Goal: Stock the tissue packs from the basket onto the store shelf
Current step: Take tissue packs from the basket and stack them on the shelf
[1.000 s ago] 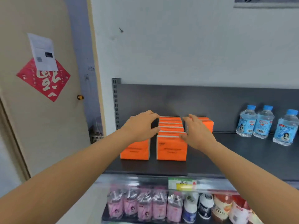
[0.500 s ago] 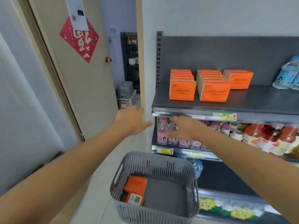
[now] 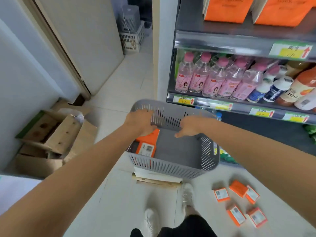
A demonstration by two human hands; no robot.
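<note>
Store shelf (image 3: pixel 213 26), upper board: orange tissue packs (image 3: pixel 225 9) standing side by side. Board below: pink-capped bottles (image 3: pixel 213 79) beside white and orange bottles (image 3: pixel 277 89). Tiled floor (image 3: pixel 119 79): several loose orange packs (image 3: pixel 236 215) at lower right, cardboard boxes (image 3: pixel 56 134) at left, a white crate (image 3: pixel 131 40) at back, flat boards (image 3: pixel 157 177) under the grey basket (image 3: pixel 171 165).

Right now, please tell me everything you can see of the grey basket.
The grey basket looks like plastic, with rounded corners, slotted walls, a solid bottom and a handle opening in its right wall. It stands upright on a low flat stack on the floor, in front of the shelves. Orange tissue packs lie in its left part, and the rest of the bottom is bare. The left hand reaches in over the packs, its fingers hidden. The right hand hangs open above the bare bottom.
</note>
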